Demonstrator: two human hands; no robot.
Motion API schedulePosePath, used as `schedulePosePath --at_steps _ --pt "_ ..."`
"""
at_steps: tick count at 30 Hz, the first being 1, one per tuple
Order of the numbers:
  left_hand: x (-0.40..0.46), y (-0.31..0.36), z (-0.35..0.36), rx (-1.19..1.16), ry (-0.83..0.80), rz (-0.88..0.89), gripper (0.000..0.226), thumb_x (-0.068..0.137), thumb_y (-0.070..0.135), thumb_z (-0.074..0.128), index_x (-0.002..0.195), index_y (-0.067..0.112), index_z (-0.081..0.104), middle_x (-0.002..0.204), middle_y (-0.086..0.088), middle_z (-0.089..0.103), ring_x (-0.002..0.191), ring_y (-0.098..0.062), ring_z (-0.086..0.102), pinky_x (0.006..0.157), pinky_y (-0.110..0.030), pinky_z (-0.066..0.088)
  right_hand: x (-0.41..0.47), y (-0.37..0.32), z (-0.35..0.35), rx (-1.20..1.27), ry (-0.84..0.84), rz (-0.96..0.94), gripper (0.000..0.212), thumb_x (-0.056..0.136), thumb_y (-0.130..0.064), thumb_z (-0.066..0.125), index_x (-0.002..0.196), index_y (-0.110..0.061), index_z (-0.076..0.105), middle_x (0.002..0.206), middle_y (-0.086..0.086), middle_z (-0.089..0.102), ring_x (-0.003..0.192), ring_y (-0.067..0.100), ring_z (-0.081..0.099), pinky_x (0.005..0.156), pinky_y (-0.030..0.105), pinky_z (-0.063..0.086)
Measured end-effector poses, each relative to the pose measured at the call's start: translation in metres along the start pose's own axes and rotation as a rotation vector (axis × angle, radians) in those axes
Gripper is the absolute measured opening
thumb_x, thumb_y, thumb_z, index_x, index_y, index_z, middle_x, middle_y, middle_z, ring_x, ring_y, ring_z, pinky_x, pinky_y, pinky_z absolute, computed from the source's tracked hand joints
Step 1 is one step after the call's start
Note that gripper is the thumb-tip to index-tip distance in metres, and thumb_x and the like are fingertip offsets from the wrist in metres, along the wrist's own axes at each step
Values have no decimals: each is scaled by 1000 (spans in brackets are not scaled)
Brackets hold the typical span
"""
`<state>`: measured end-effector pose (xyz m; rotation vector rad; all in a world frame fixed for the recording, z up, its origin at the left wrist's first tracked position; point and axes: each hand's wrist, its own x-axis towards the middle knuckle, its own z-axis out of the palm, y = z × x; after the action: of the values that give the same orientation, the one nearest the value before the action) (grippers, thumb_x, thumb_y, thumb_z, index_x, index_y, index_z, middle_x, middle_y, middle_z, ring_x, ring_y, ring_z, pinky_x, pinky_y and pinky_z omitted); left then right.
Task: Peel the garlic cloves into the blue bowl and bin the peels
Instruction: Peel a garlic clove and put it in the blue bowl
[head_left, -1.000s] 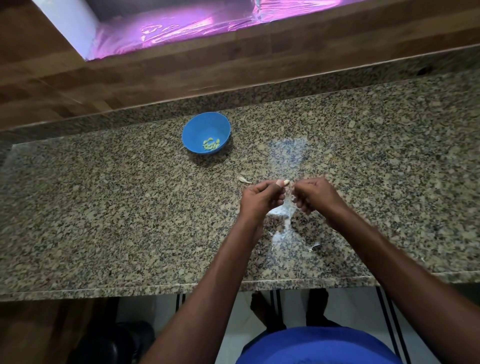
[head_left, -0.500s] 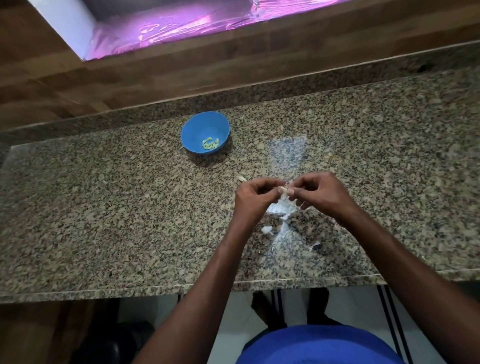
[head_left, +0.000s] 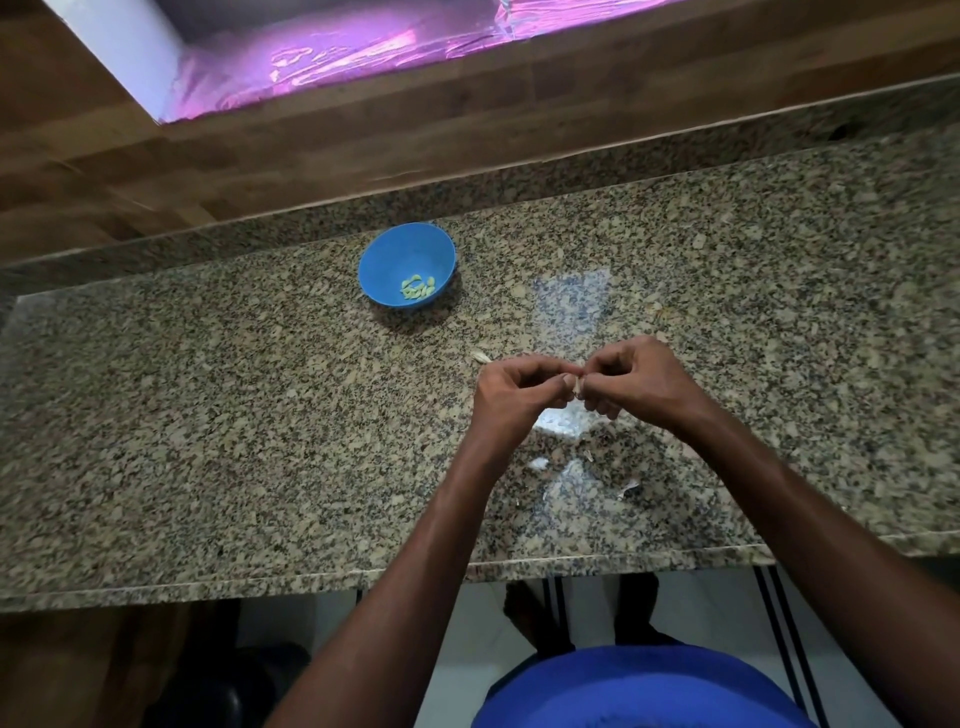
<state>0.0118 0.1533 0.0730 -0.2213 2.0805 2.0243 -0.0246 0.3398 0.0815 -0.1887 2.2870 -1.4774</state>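
At frame centre, the left hand (head_left: 511, 392) and right hand (head_left: 631, 382) pinch one garlic clove (head_left: 577, 385) between curled fingers, stripping skin; the blue bowl (head_left: 408, 265) waits upper left.

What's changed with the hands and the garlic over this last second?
Little: the left hand and right hand have closed together, both pinching the small pale garlic clove, and a white peel scrap now lies beneath. The round blue plastic bowl and its peeled cloves stayed put.
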Motion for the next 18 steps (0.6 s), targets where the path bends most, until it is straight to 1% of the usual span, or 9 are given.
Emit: schedulePosePath --at_steps 4,6,9,12,14,16,18 --pt "-1 3 4 -32 11 -4 15 91 7 76 106 3 77 94 -19 76 81 -16 70 77 -28 58 -1 -2 -2 66 -18 -11 15 89 0 67 76 3 72 69 17 72 58 18 66 54 25 56" --pt "0 3 6 -64 35 -17 19 90 7 77 108 3 76 95 -22 76 81 -18 72 75 -27 58 -1 -1 -2 120 -15 0 15 91 0 66 80 7 72 71 20 72 57 17 64 53 24 54" --pt "0 4 8 -93 61 -25 19 89 5 78 106 2 74 94 -24 75 80 -22 72 73 -28 58 -1 2 -2 176 -24 22 15 93 -2 65 84 9 72 73 22 72 58 17 63 53 22 52" --pt "0 3 8 -55 69 0 13 89 5 77 102 3 76 91 -21 76 79 -21 72 73 -29 59 -2 4 -2 195 -19 30 16 93 -3 65 83 8 72 73 21 72 58 17 63 53 21 51" --pt "0 3 9 -19 57 22 11 90 7 77 101 5 77 91 -17 76 80 -20 71 76 -31 60 -2 5 -1 212 -18 41 17 93 -3 64 83 8 71 72 19 71 59 17 62 53 21 51" --pt "2 2 8 -2 39 23 10 90 9 77 100 7 78 92 -12 77 83 -19 71 78 -31 61 -1 8 0 251 -32 69 16 93 -4 63 82 7 70 71 17 70 58 17 61 54 22 51" --pt "3 1 8 -31 28 -3 10 90 8 77 100 5 78 92 -13 77 83 -19 71 76 -30 60 -1 11 2 325 -46 111 16 93 -4 62 84 6 69 71 17 68 57 18 59 55 26 50"
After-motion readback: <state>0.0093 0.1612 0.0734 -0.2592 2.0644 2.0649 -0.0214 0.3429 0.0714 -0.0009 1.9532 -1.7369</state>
